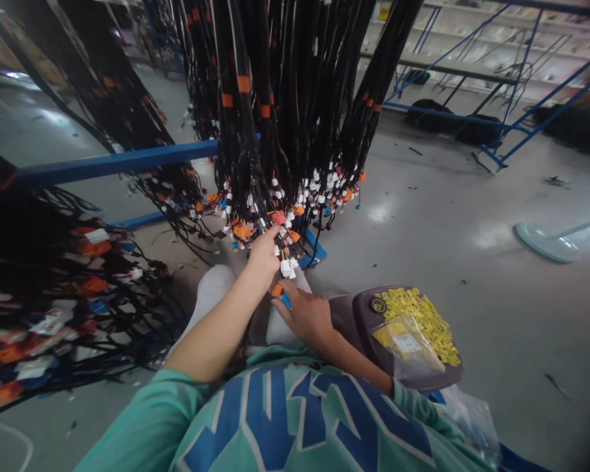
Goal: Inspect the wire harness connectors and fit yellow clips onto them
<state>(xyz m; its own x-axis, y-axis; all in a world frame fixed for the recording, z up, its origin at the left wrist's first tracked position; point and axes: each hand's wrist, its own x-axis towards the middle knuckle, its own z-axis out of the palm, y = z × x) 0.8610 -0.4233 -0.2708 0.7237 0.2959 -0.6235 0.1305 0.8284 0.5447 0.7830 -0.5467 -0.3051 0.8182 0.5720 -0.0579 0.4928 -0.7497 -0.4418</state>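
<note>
The left hand [264, 252] reaches up and away into the low ends of a hanging bundle of black wire harnesses [280, 118], its fingers closed around a few strands just above a small white connector [287, 267] that dangles below the knuckles. The right hand [307, 314] sits nearer, just under it, with fingertips pinching an orange connector [276, 289] beside a blue one [286, 300]; how firmly it grips is hard to tell. Both hands work at the tangle of orange, white and blue plugs at the bundle's bottom, in front of the blue rack bar [118, 162] that runs off to the left. Near right, on a dark stool seat [413, 380], lies a heap of small yellow clips [425, 318] with a clear bag [403, 344] on top. The main risk seems to be the crowding: neighbouring leads could snag and get pulled with the chosen one, or a wrong plug could be picked among so many alike. A tug might strain a wire at its connector. The right elbow is close to the stool, so a careless sweep could scatter the clips over the grey floor [447, 216].
</note>
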